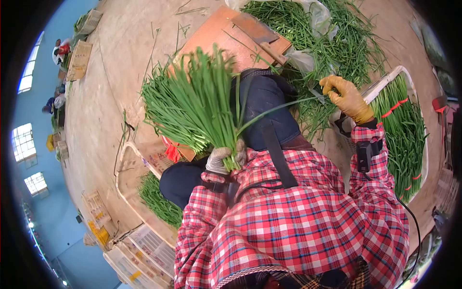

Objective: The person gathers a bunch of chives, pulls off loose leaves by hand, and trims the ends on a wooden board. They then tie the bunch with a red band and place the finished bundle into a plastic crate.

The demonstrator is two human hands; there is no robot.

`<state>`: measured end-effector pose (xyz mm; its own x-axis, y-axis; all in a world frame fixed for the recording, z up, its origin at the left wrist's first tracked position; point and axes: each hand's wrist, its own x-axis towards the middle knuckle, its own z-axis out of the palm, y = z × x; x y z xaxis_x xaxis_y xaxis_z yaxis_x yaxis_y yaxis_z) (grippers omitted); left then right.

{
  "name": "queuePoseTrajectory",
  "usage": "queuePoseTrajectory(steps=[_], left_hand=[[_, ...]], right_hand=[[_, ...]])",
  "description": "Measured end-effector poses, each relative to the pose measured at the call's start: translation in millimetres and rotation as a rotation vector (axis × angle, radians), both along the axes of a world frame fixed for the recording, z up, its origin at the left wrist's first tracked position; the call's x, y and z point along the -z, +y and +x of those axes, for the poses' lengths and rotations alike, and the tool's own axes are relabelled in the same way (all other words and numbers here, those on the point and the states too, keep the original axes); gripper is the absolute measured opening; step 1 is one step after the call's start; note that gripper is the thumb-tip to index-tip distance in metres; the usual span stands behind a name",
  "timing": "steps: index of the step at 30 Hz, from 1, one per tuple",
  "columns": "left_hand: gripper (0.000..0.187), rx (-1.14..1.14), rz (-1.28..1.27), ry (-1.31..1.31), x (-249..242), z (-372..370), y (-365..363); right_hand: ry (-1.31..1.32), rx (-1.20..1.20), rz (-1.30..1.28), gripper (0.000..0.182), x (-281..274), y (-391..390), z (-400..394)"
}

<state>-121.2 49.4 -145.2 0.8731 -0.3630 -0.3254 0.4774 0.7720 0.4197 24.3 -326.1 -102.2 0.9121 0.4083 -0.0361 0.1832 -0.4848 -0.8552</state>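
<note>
My left hand [225, 158], in a pale knitted glove, is wrapped round the base of a bunch of long green stalks [204, 103] that fans out over my lap. My right hand [349, 98], in a yellow glove, is raised to the right with its fingers curled together on the end of one long leaf [281, 109], which runs back to the bunch. More cut stalks [161, 108] lie beside the bunch, to its left. Behind it, an orange-brown board [204, 34] shows.
Loose greens and clear plastic [320, 21] are heaped at the upper right. A white crate [408, 77] at the right holds stalks tied with red bands. Another crate [126, 185] with greens sits at lower left, near stacked crates [139, 255]. People [60, 50] are far left.
</note>
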Motion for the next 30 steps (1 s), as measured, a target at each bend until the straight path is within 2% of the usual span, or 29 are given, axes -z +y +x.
queuePoseTrajectory(steps=[1,2,5,9,11,13,15,17,19,21,22,23,25,26,27,29,30], left_hand=[[0.067,0.04,0.013,0.007,1.4,-1.3,2.3],[0.067,0.058,0.019,0.011,2.3,-1.8,2.8],[0.065,0.111,0.009,0.021,1.6,-2.6,2.8],[0.064,0.121,-0.037,0.029,-3.8,-2.7,0.6],[0.064,0.099,-0.051,0.037,-8.2,-2.7,-1.6],[0.065,0.091,-0.052,0.016,-9.0,-2.4,-0.9],[0.064,0.066,-0.029,0.01,-12.7,-3.1,-2.2],[0.064,0.02,0.022,0.021,-21.7,-3.5,-4.3],[0.065,0.018,0.07,0.0,-20.2,-2.0,-1.6],[0.068,0.019,0.146,0.001,-11.2,1.7,4.9],[0.064,-0.134,0.174,0.046,-21.1,5.2,-3.7],[0.063,-0.125,0.188,0.036,-22.0,4.4,-1.0],[0.063,-0.105,0.218,0.005,-23.1,3.5,4.1],[0.065,-0.071,0.242,0.016,-14.1,1.2,9.2],[0.058,-0.071,0.329,-0.007,-4.2,-0.5,10.5],[0.048,0.004,0.355,0.013,-6.3,-0.5,12.0],[0.039,0.02,0.359,0.038,-7.6,-0.5,9.5]], right_hand=[[0.037,-0.006,-0.014,0.015,4.4,3.3,-1.9],[0.101,-0.031,-0.099,0.025,7.1,7.9,-4.4],[-0.024,-0.114,0.178,0.035,17.9,41.1,-15.9],[-0.583,-0.106,-0.168,0.035,-17.4,88.7,-13.4],[-0.531,-0.306,-0.102,0.032,-21.8,109.6,-11.4],[-0.665,-0.324,-0.307,0.023,-16.5,136.7,-29.5],[-0.677,-0.403,-0.339,0.02,-3.7,151.8,-33.2],[-0.702,-0.439,-0.179,0.012,-0.7,164.0,-42.0],[-0.549,-0.417,-0.103,0.012,3.0,171.1,-56.2],[-0.426,-0.497,-0.026,0.013,-3.4,169.3,-68.3],[-0.315,-0.527,-0.059,0.013,-15.5,167.4,-75.5],[-0.32,-0.567,-0.109,0.013,-16.8,162.4,-77.1],[-0.553,-0.465,-0.335,0.011,-41.7,149.3,-41.0],[-0.606,-0.27,-0.245,0.011,-43.6,136.7,-12.7],[-0.655,-0.07,-0.15,0.013,-49.0,129.0,13.1],[-0.765,0.173,0.084,0.02,-102.2,146.8,40.1],[-0.781,0.117,0.25,0.021,-122.4,165.4,46.3]])
